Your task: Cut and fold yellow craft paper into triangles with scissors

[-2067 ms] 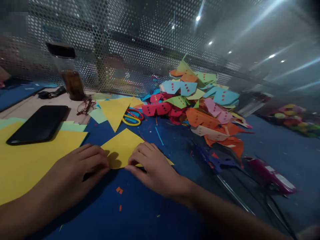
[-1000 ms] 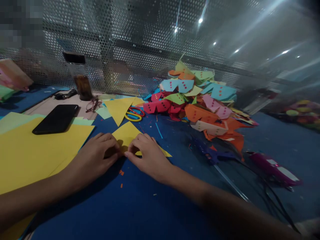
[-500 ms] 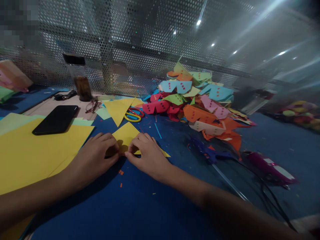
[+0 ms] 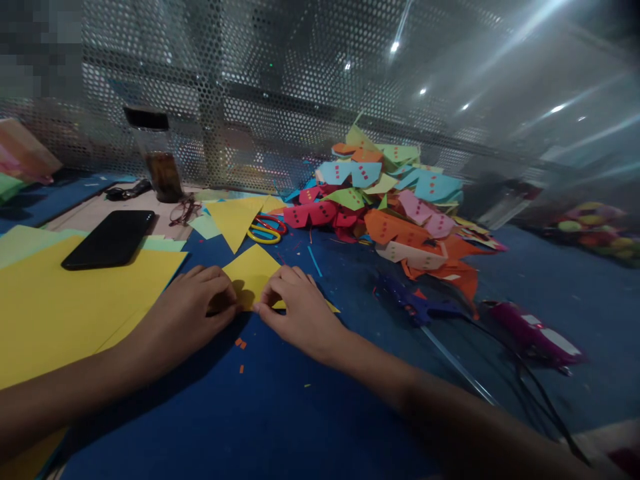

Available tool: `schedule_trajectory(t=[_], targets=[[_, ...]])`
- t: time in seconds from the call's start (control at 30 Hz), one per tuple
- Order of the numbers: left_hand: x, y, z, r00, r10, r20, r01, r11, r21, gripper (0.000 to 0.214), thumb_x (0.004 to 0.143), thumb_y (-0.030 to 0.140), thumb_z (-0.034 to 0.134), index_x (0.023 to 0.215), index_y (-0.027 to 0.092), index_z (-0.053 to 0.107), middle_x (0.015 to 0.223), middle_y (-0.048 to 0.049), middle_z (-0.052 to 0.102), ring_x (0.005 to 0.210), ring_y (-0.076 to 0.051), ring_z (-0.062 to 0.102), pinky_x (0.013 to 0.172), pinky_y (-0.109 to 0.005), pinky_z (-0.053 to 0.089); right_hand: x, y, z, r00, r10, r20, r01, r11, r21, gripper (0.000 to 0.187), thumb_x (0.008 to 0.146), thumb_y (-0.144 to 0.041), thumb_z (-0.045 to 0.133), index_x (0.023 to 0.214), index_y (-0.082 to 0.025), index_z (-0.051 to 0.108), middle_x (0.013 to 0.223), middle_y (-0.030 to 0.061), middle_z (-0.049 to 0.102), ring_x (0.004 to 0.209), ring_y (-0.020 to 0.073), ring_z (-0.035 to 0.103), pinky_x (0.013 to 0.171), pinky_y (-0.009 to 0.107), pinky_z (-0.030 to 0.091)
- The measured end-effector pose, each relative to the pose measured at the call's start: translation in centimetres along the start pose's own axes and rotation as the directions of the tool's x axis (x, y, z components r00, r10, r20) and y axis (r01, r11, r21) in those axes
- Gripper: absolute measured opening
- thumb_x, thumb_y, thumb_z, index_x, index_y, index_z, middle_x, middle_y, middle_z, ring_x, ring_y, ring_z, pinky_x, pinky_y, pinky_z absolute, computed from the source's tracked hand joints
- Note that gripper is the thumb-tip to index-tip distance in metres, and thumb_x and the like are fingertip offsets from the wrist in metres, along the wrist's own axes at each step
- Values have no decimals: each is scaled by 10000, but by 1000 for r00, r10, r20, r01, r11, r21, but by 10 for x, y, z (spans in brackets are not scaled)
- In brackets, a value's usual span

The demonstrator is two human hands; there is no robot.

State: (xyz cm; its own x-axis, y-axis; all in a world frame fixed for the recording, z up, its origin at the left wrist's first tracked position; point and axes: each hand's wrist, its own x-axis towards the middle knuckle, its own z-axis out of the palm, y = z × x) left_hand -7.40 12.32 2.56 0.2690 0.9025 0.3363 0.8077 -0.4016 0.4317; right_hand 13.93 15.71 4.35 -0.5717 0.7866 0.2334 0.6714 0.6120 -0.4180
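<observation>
A folded sheet of yellow paper (image 4: 254,267) lies on the blue tabletop, its peak pointing away from me. My left hand (image 4: 206,299) pinches its near edge, thumb and fingers pressed together. My right hand (image 4: 293,307) pinches the same edge a little to the right, its fingers curled. A corner of the paper shows past the right hand; the left corner is hidden by my left hand. Just beyond it lie a second yellow paper triangle (image 4: 234,219) and scissors (image 4: 265,233) with red and yellow handles.
Yellow sheets (image 4: 90,300) with a black phone (image 4: 110,239) on top lie left. Behind stand a bottle (image 4: 163,160) and glasses (image 4: 184,211). A pile of coloured folded papers (image 4: 400,200) sits back right, near a blue glue gun (image 4: 415,301) with a cord and a purple object (image 4: 533,333).
My right hand has shifted slightly right along the paper's near edge, widening the gap between the hands. The left hand stays in place.
</observation>
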Motion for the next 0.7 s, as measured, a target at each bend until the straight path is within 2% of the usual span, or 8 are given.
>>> schedule_trajectory(t=[0.33,0.7], targets=[[-1,-3,-1,1000,9,13,-8,1000,-16,168,909,337,577,790,233,631,846,-26,661,839,-228,567,729,-349,405,-1,2,-9,998,17,60,-17,1000,4,117,905,-279,700,829,-195,672,1011,21,640,1011,194,542,890,370,350],[-2,-6,-1,1000,4,28,-3,1000,-14,184,914,368,575,802,236,637,874,-28,659,851,-235,562,746,-360,399,-1,10,-14,998,-13,54,15,999,-46,142,898,-309,716,815,-195,702,956,11,638,960,184,544,846,355,336]])
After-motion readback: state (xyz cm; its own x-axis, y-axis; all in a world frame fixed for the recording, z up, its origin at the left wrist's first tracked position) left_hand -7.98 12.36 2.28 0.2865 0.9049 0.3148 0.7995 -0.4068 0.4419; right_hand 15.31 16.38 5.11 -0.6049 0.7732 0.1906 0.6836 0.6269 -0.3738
